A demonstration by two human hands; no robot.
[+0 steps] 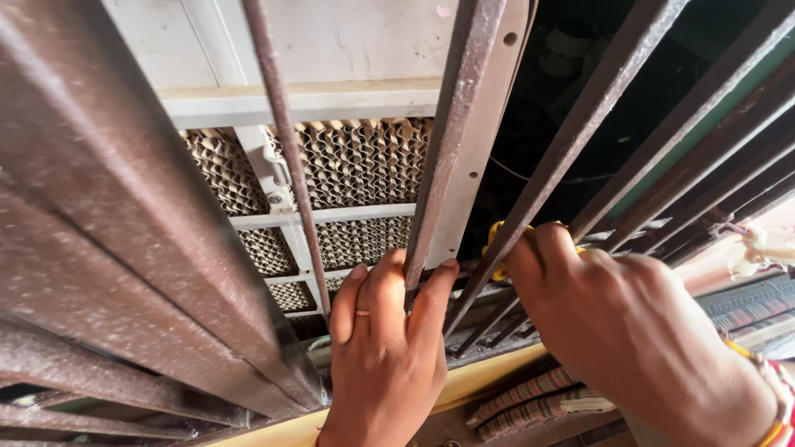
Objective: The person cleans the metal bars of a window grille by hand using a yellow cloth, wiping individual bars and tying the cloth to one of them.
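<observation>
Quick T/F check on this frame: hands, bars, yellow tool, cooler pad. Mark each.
1. The left hand rests its fingers on a rusty brown metal window bar. True.
2. The right hand is empty. False: it grips a yellow-handled tool.
3. A ring sits on a left-hand finger. True.
4. The honeycomb cardboard cooler pad lies in front of the bars. False: it sits behind them.
5. The bars are freshly painted white. False: they are brown and rusty.

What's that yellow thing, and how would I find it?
Start at the brown metal window bars that fan across the picture. Follow them down to the right hand, reaching between two bars. The yellow thing pokes out above its fingers, the only bright yellow piece among the rusty bars; most of it is hidden.
</observation>
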